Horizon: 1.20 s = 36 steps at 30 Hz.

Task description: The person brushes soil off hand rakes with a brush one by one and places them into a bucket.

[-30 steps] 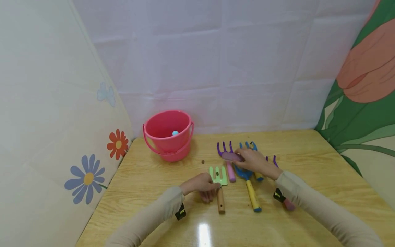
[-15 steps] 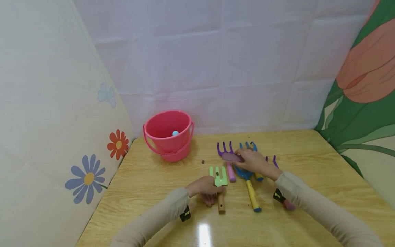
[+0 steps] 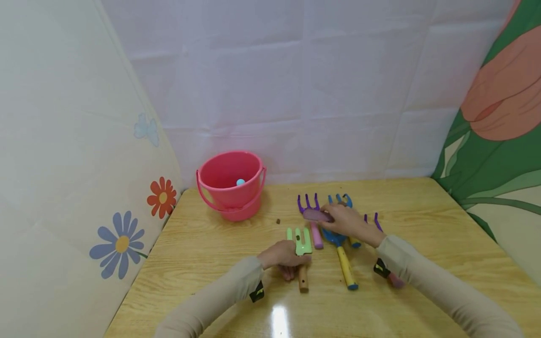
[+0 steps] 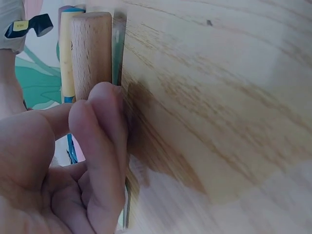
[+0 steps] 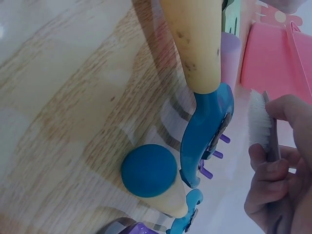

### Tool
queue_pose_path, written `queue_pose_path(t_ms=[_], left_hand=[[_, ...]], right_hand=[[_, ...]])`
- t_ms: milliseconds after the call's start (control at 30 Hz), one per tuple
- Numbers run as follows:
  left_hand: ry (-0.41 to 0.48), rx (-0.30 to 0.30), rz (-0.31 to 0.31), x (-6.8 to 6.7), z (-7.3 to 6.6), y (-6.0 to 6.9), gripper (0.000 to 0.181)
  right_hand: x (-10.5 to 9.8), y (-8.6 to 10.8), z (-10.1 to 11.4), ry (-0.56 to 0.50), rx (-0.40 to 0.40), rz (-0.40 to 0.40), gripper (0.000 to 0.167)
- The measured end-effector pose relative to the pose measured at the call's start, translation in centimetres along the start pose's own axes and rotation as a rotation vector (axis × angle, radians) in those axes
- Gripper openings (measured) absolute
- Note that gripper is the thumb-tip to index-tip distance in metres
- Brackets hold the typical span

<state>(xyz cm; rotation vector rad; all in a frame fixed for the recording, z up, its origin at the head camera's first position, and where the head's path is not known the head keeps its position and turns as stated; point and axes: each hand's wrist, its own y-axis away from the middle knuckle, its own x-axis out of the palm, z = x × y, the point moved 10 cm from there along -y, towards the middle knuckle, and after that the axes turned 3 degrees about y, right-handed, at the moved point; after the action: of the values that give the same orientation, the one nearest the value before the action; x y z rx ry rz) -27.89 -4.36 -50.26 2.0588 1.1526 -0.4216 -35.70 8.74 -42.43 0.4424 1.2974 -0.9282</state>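
My left hand (image 3: pixel 281 256) pinches a small green hand fork (image 3: pixel 303 248) near the neck, with the thumb across it. In the left wrist view its wooden handle (image 4: pixel 92 48) stands beside my curled fingers (image 4: pixel 95 131). The fork lies on the table, a dark crumb on its tines. My right hand (image 3: pixel 346 219) grips a mauve-backed scrubbing brush (image 3: pixel 317 215) above the other tools; white bristles (image 5: pixel 259 122) show in the right wrist view. Under that hand lies a blue trowel with a yellow handle (image 3: pixel 346 270), its blade partly hidden.
A purple rake with a pink handle (image 3: pixel 316 236) lies right of the fork. Beyond the right hand is a blue rake (image 3: pixel 347 199); another purple rake (image 3: pixel 377 221) sits under the right forearm. A pink bucket (image 3: pixel 234 199) holding a pale blue ball (image 3: pixel 240 182) stands at back left.
My left hand has shifted right and slightly nearer me, its thumb now across the fork's neck. My right hand stays almost still with the brush.
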Motion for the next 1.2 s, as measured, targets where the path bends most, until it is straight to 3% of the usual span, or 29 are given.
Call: queue_pose_path(t_ms=[267,467,767,1200], left_hand=[[-0.061,0.004,-0.017,-0.1,-0.2,-0.1,0.035],[-0.054,0.003,-0.035,-0.3,0.0,-0.2,0.034],[-0.058,0.016,-0.098,-1.8,0.1,-0.3,0.029],[-0.161,0.118,-0.185,-3.8,-0.3,-0.2,0.031]], right_hand=[[0.0,0.0,-0.1,-0.001,0.001,0.003,0.035],[0.0,0.0,-0.2,0.006,-0.006,-0.006,0.036],[0.3,0.0,-0.4,0.016,-0.015,-0.012,0.039],[0.1,0.0,-0.5,0.009,-0.023,-0.014,0.036]])
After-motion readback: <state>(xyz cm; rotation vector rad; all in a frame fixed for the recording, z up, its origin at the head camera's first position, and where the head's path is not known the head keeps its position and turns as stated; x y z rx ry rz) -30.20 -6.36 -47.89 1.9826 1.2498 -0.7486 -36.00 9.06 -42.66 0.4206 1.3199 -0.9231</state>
